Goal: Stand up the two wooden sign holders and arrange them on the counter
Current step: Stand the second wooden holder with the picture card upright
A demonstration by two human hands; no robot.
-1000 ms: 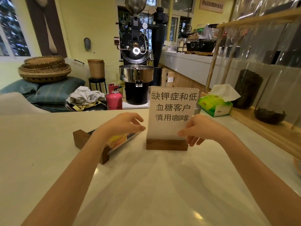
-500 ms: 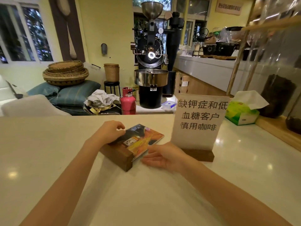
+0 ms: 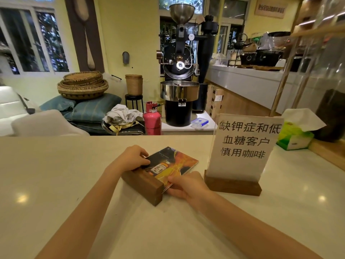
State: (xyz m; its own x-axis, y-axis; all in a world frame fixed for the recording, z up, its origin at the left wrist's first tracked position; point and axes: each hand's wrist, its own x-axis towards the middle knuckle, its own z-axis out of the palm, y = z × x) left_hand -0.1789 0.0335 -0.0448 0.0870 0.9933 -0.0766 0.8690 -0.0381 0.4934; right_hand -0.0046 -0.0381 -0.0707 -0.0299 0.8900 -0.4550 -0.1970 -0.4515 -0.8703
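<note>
One sign holder [image 3: 240, 146], a white card with black characters in a dark wooden base, stands upright at the right of the pale counter [image 3: 56, 174]. The second sign holder [image 3: 177, 163] lies flat in the middle, its colourful orange and black card face up and its wooden base block toward me. My left hand [image 3: 130, 158] grips the card's far left edge where it meets the base. My right hand [image 3: 184, 185] grips the card's near right edge beside the block.
A green tissue box [image 3: 295, 137] sits behind the standing sign, beside a wooden shelf with jars along the right. Beyond the counter are a black coffee roaster [image 3: 179, 75], a pink gas cylinder [image 3: 152, 120], stacked baskets and cushions.
My right hand left the standing white sign and came to the flat sign's right edge. My left hand closed on its left edge. The view has turned left, so the standing sign appears further right.
</note>
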